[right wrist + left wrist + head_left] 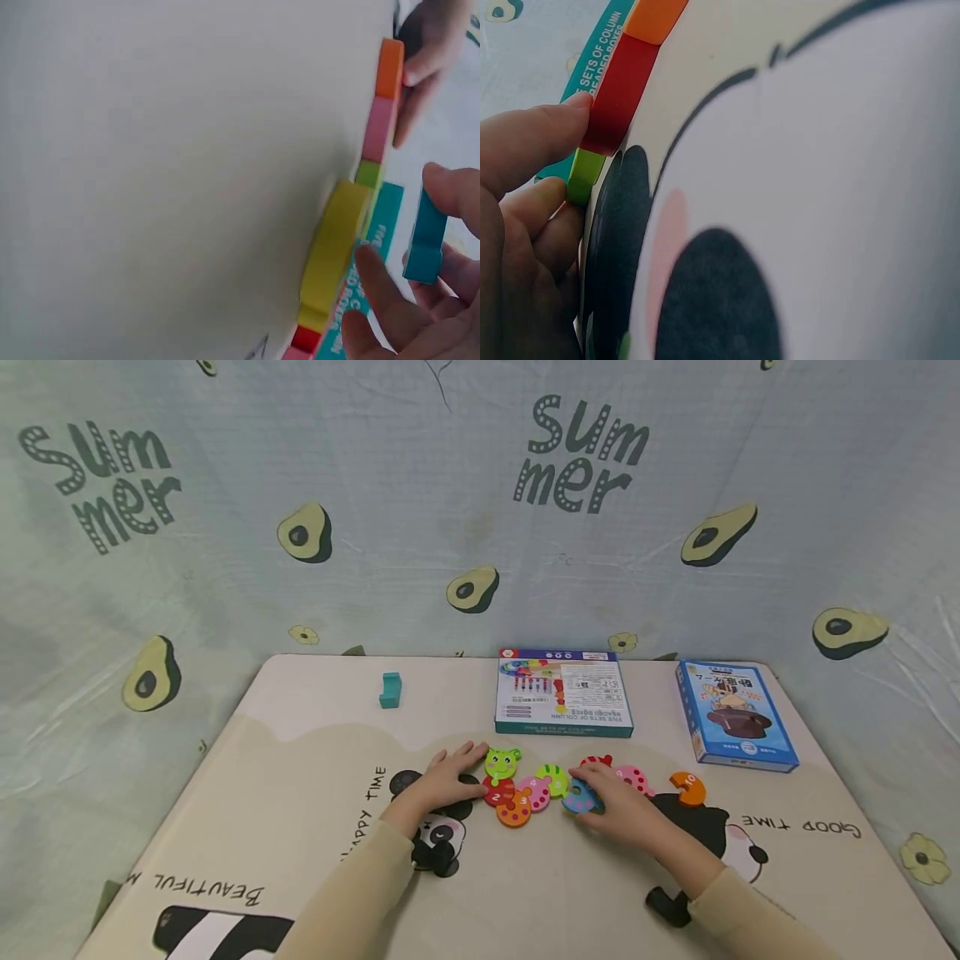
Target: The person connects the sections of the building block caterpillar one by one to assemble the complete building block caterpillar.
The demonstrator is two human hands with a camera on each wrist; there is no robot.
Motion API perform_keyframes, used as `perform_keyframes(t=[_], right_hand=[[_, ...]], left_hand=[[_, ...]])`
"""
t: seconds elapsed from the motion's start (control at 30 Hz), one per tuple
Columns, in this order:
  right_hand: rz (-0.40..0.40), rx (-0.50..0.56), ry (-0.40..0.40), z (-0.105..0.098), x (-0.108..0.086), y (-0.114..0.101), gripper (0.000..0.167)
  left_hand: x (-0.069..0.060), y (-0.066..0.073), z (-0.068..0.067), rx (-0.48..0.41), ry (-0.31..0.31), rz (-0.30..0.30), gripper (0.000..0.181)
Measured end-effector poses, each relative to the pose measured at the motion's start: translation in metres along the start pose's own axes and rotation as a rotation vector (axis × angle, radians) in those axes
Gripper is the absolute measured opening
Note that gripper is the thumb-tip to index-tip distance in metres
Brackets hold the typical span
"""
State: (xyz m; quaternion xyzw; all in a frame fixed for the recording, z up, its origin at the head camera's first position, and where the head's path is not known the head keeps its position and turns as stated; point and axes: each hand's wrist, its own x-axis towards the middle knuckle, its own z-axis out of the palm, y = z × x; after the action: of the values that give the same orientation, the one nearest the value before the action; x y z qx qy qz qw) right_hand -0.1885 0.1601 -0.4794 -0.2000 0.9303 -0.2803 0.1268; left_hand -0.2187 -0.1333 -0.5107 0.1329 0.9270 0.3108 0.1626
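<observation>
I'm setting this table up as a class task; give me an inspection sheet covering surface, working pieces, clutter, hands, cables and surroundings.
Surface: table, pale, printed with pandas and lettering.
Job's things: green face piece, red "2" piece, orange piece, pink piece and green striped piece in a wavy row; orange "10" piece farthest right.
Clutter: green-edged box and blue box toward the far edge; teal block left of them.
Left hand: touches the red "2" piece.
Right hand: pinches a blue piece.
Cables: nothing seen.
Surroundings: backdrop printed with avocados, flowers and "summer".
</observation>
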Motion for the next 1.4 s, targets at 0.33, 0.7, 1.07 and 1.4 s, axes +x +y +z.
perform_keyframes(t=[0.33,0.7,1.07,1.4], right_hand=[[0.039,-0.1,-0.026,0.011,0.009,-0.001,0.062],[0.094,-0.084,0.002,0.015,0.014,-0.001,0.062],[0.095,-0.021,0.0,0.018,0.016,-0.001,0.058],[0.132,0.002,0.015,0.021,0.019,0.002,0.058]], left_hand=[[0.0,0.0,0.0,-0.001,0.003,0.006,0.07],[0.001,-0.001,0.0,0.009,0.008,-0.015,0.071],[0.001,0.001,0.0,0.009,0.005,-0.002,0.07],[0.0,0.001,0.0,0.004,0.002,-0.01,0.07]])
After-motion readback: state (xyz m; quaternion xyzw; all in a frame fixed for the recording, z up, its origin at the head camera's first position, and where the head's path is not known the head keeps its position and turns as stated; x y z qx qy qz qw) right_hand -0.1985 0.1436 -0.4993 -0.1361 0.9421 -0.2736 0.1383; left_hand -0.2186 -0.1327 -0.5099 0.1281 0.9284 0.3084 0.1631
